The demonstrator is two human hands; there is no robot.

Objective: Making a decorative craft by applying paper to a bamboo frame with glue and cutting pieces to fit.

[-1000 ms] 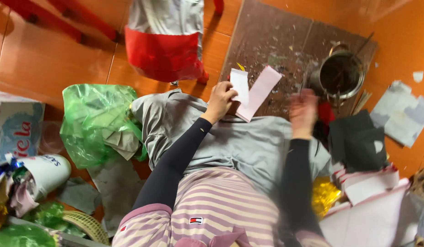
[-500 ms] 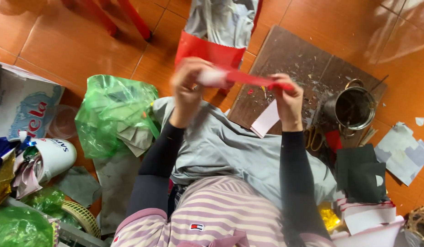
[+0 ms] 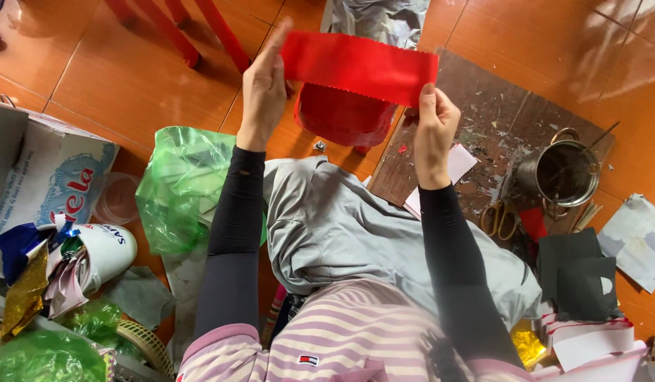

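I hold a red strip of cloth (image 3: 359,65) stretched flat between both hands, above the orange tiled floor. My left hand (image 3: 264,88) pinches its left end and my right hand (image 3: 433,131) pinches its lower right corner. The strip's lower edge is zigzag-cut. Behind it lies a bag with a red bottom and grey top (image 3: 345,117). Under my arms a grey cloth (image 3: 341,226) covers my lap, and both arms wear black sleeves.
A dark wooden board (image 3: 483,120) on the floor carries white paper (image 3: 458,166), yellow-handled scissors (image 3: 498,216) and a metal pot (image 3: 560,173). Black sheets (image 3: 578,272) lie at the right. A green plastic bag (image 3: 182,187), a cardboard box (image 3: 41,177) and a white tub (image 3: 104,247) sit left.
A second ago my left hand held white paper near the board. Since then both hands took up the red strip, raised it and pulled it out flat.
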